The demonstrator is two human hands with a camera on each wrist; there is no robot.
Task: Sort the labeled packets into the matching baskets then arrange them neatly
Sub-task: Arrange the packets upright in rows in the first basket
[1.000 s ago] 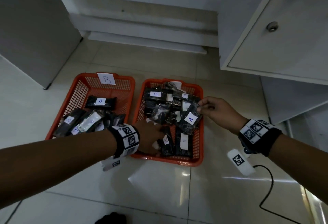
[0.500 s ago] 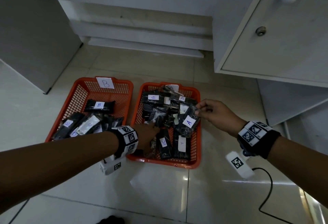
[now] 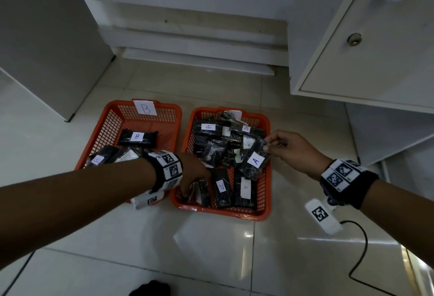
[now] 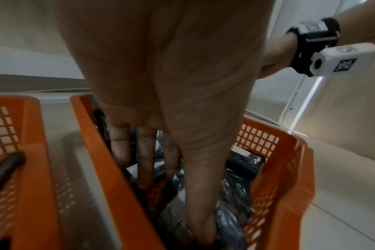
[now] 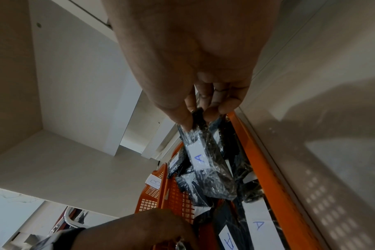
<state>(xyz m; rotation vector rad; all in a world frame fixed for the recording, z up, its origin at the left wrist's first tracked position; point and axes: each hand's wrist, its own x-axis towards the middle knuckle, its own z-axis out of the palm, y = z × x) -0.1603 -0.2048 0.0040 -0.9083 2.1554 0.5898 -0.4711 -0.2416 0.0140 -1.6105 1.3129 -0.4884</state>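
Head view from above, wrist views close in.
Looking down at two baskets; looking along each hand; sharing the right orange basket [image 3: 266, 178] of packets.

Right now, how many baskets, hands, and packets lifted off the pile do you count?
Baskets: 2, the left basket and the right basket
Hands: 2, the left hand and the right hand
Lifted packet: 1, pinched by the right hand
Total: 5
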